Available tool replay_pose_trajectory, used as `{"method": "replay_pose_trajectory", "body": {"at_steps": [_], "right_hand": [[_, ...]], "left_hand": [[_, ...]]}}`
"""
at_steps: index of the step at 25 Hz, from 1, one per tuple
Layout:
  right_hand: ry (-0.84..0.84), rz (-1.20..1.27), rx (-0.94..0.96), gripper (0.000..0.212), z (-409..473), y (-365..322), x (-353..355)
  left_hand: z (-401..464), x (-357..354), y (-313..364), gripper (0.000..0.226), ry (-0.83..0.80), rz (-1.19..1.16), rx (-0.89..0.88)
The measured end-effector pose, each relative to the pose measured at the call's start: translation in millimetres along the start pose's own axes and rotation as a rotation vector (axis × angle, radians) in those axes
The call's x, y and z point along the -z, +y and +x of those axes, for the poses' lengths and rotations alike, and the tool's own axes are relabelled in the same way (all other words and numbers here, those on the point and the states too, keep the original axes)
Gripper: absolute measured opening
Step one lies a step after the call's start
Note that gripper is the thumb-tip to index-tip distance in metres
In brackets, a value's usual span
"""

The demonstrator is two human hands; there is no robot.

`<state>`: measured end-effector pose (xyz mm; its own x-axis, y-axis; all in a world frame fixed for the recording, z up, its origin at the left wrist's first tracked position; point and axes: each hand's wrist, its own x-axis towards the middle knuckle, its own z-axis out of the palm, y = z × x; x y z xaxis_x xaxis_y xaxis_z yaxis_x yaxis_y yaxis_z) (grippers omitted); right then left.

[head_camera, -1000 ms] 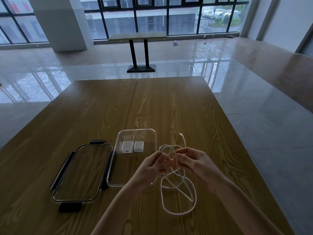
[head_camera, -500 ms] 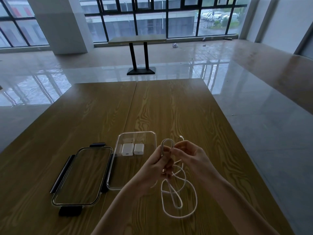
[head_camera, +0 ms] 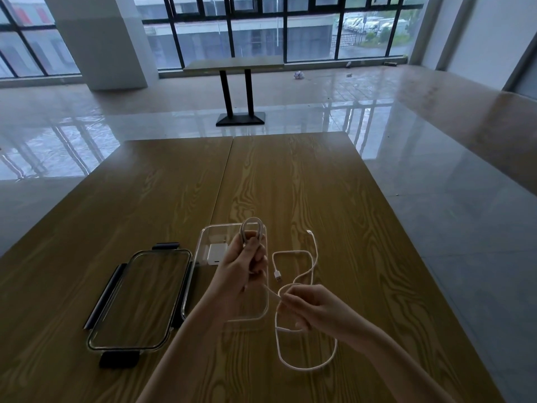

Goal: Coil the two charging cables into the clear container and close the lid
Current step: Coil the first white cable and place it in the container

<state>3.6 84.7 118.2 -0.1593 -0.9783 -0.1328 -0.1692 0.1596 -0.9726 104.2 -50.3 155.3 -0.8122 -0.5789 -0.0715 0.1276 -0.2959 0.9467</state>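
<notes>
My left hand (head_camera: pixel 242 271) is raised over the clear container (head_camera: pixel 200 251) and grips a small coiled loop of white cable (head_camera: pixel 252 226). A strand runs from it down to my right hand (head_camera: pixel 308 308), which pinches the same cable beside the container. The loose rest of the cable (head_camera: pixel 308 365) lies in a big loop on the wooden table. A second white cable (head_camera: pixel 312 257) lies to the right of the container, both plugs visible. A white charger block (head_camera: pixel 215 253) sits inside the container, partly hidden by my left hand.
The clear lid (head_camera: pixel 139 301) with dark clips lies flat to the left of the container. The wooden table (head_camera: pixel 290 184) stretches ahead; its right edge drops to a glossy tiled floor. Another table (head_camera: pixel 232 65) stands far off by the windows.
My hands have moved apart: the left rose over the container holding the coiled loops, the right dropped back toward me drawing the strand out. The second cable now shows uncovered.
</notes>
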Motion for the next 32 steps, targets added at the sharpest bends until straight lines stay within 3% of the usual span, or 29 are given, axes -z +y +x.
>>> {"method": "replay_pose_trajectory", "body": {"at_steps": [3, 5, 8, 11, 13, 14, 21, 27, 32], "right_hand": [[0.052, -0.247, 0.031, 0.008, -9, -12, 21], [0.126, -0.311, 0.087, 0.012, -12, -26, 37], [0.235, -0.438, 0.176, 0.024, -10, -44, 45], [0.313, -0.486, 0.214, 0.022, -6, -49, 44], [0.331, -0.478, 0.222, 0.019, -5, -50, 45], [0.343, -0.473, 0.225, 0.019, -4, -50, 45], [0.54, -0.291, 0.211, 0.014, 3, -35, 48], [0.475, -0.135, 0.159, 0.013, 1, -26, 38], [0.445, -0.163, 0.162, 0.012, 4, -23, 27]], "left_hand": [[-3, 8, -3, 0.017, 0.042, 0.211, -0.01], [-8, 7, -8, 0.014, -0.005, 0.324, 0.021], [-11, -5, -19, 0.007, -0.216, 0.402, 0.106], [-9, -18, -28, 0.028, -0.462, 0.425, 0.113], [-8, -25, -28, 0.009, -0.528, 0.503, 0.082], [-8, -26, -28, 0.003, -0.527, 0.534, 0.076], [-11, -22, -24, 0.027, -0.309, 0.364, 0.173], [-14, -22, -28, 0.029, -0.191, 0.179, 0.162], [-11, -28, -29, 0.03, -0.194, 0.158, 0.081]]}}
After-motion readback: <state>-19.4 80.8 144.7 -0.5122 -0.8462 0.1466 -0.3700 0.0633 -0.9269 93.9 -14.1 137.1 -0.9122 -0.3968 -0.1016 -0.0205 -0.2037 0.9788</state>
